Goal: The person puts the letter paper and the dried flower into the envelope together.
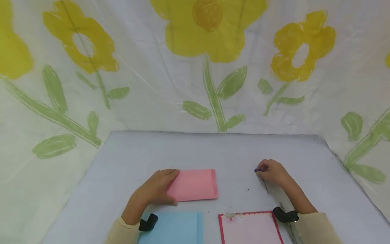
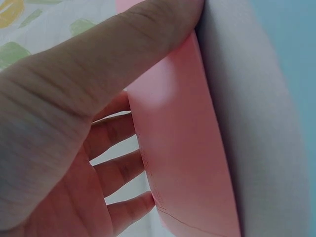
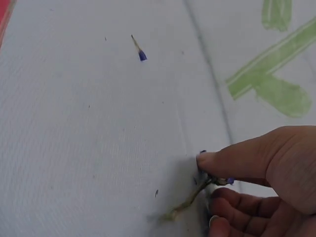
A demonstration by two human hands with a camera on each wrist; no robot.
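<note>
My left hand (image 1: 158, 187) holds the left end of a pink envelope (image 1: 195, 184), its thumb along the near edge and its fingers at the far side. In the left wrist view the thumb crosses one corner of the envelope (image 2: 182, 133), and the fingertips touch its opposite edge. My right hand (image 1: 272, 173) pinches a small dried flower sprig with purple petals (image 1: 258, 170) over the right part of the table. The right wrist view shows its thin greenish-brown stem (image 3: 190, 200) hanging below the fingertips; part of the flower head is hidden by the thumb.
Nearer the body lie a blue envelope (image 1: 179, 227) and a pale pink card with a red border (image 1: 250, 228). Dark thin stems (image 1: 289, 228) lie beside the card, under the right wrist. A loose purple petal bit (image 3: 142, 55) rests on the white table (image 1: 213, 149). Flower-painted cloth hangs behind.
</note>
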